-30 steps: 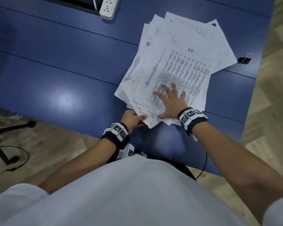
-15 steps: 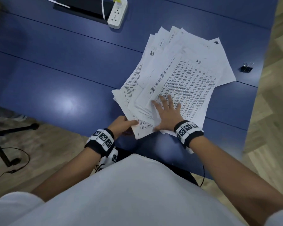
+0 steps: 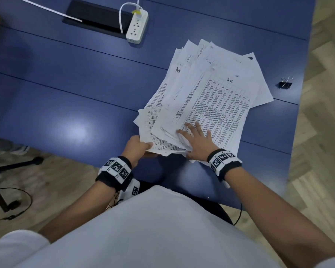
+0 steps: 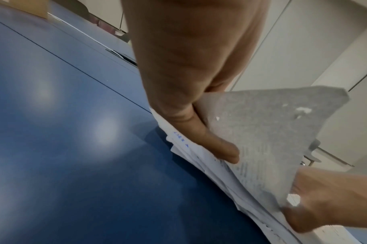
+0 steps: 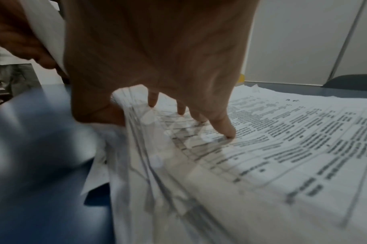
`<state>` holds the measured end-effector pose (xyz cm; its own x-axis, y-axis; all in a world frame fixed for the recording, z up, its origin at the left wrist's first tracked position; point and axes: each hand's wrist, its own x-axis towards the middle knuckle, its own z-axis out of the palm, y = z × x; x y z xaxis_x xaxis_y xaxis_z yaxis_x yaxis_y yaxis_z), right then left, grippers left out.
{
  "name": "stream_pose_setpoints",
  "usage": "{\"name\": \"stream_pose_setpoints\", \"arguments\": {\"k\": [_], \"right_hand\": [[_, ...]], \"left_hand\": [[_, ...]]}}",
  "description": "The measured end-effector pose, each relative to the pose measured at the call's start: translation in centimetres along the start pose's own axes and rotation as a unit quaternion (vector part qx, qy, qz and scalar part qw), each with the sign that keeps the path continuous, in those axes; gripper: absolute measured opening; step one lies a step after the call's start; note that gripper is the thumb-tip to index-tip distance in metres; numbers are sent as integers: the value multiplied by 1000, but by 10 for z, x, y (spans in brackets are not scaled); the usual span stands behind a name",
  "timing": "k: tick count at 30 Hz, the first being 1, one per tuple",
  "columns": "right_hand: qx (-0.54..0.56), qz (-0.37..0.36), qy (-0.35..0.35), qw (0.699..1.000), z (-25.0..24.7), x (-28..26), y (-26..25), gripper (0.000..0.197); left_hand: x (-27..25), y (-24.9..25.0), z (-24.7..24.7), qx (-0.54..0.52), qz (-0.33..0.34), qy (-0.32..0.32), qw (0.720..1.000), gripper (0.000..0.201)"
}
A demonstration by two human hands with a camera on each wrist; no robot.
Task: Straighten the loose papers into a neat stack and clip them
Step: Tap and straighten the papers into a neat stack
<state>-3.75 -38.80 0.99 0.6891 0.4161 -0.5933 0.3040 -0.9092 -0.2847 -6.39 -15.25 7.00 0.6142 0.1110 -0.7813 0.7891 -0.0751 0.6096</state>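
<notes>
A fanned, uneven pile of printed papers (image 3: pixel 207 97) lies on the blue table (image 3: pixel 66 97), right of centre. My left hand (image 3: pixel 138 145) pinches the near left corner of the pile, thumb on top; in the left wrist view that thumb (image 4: pixel 222 148) lies on the sheets (image 4: pixel 262 132) and the corner is lifted. My right hand (image 3: pixel 197 140) lies flat with spread fingers on the top sheet near its front edge; the right wrist view shows the fingertips (image 5: pixel 226 130) pressing the printed page (image 5: pixel 293 148). A black binder clip (image 3: pixel 285 83) sits apart by the right table edge.
A white power strip (image 3: pixel 137 27) with its cable and a black cable slot (image 3: pixel 97 18) lie at the back of the table. The table's right edge (image 3: pixel 303 93) drops to a wooden floor. A black stand (image 3: pixel 0 175) is on the floor at left.
The pile's near left corner has been drawn leftward and fanned out more by my left hand. My right hand stays flat on the top sheet. The head view has shifted.
</notes>
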Motion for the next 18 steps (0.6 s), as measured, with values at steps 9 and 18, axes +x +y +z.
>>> {"name": "stream_pose_setpoints", "arguments": {"k": [9, 18], "right_hand": [[-9, 21, -14, 1000, 3, 2, -6, 109], [22, 45, 12, 999, -5, -3, -10, 92]], "left_hand": [[-6, 20, -41, 28, -5, 32, 999, 29], [-16, 62, -108, 28, 61, 138, 988, 16]]}}
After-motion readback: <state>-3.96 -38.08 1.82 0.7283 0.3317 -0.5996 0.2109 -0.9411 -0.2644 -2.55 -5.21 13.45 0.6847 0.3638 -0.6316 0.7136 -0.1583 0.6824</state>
